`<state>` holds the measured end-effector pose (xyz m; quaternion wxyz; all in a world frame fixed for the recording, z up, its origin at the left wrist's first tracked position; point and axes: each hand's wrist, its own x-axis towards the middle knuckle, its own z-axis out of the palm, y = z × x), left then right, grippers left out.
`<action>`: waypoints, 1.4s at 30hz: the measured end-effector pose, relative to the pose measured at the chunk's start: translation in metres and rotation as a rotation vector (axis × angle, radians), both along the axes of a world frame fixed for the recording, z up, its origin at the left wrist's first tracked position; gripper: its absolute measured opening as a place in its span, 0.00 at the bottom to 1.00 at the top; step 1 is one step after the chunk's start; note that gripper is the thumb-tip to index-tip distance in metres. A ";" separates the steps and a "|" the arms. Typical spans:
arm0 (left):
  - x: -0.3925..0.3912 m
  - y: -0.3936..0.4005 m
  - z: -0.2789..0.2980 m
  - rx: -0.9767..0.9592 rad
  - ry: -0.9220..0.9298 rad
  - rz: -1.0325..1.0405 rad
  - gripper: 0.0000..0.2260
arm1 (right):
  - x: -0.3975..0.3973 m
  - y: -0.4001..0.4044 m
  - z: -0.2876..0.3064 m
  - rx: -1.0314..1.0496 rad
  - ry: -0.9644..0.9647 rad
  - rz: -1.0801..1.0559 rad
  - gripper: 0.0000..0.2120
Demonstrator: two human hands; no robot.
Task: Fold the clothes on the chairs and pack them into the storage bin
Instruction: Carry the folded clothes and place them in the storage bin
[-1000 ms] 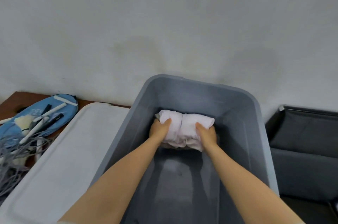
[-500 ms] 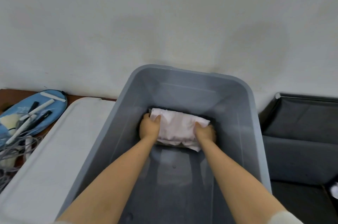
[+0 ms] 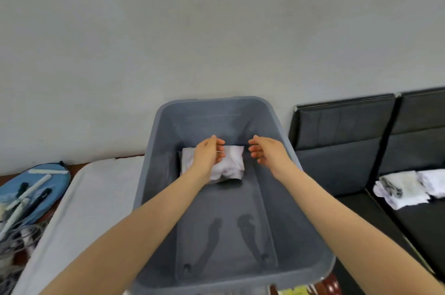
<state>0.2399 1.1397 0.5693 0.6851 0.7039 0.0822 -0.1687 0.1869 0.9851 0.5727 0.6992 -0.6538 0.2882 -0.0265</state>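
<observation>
Left hand (image 3: 209,155) and right hand (image 3: 267,152) bare; forearms uncovered, no sleeve, glove, or watch visible.

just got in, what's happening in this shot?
A person is packing folded laundry into a grey storage bin. One folded white garment lies on the bin floor at the far end. The left hand and right hand hover above it, fingers relaxed, holding nothing. More white clothes wait on the black chair to the right.

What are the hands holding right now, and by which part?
Nothing: left hand and right hand hang open above the folded white garment lying in the storage bin.
</observation>
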 end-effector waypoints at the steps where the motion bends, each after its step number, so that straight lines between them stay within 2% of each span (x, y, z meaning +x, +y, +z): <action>1: -0.007 -0.006 0.005 -0.006 -0.007 -0.040 0.16 | -0.013 -0.004 0.012 -0.004 -0.015 -0.021 0.10; 5: -0.050 -0.045 0.031 -0.035 -0.063 -0.231 0.16 | -0.075 -0.032 0.044 0.004 -0.139 -0.161 0.12; 8: -0.088 -0.085 0.049 -0.028 -0.115 -0.370 0.15 | -0.115 -0.064 0.054 -0.028 -0.142 -0.242 0.13; 15: -0.197 -0.215 0.074 -0.045 -0.165 -0.660 0.15 | -0.239 -0.171 0.037 0.053 -0.133 -0.548 0.13; 20: -0.278 -0.330 0.063 -0.052 -0.117 -0.746 0.15 | -0.341 -0.266 0.028 0.092 -0.118 -0.685 0.13; 27: -0.373 -0.494 0.057 -0.091 -0.016 -0.802 0.16 | -0.465 -0.414 0.042 -0.061 -0.016 -0.772 0.12; 34: -0.393 -0.618 0.077 -0.119 -0.027 -0.838 0.15 | -0.490 -0.539 0.051 -0.128 -0.013 -0.825 0.15; 42: -0.349 -0.774 0.084 -0.113 -0.067 -0.883 0.15 | -0.453 -0.676 0.049 -0.163 -0.015 -0.880 0.14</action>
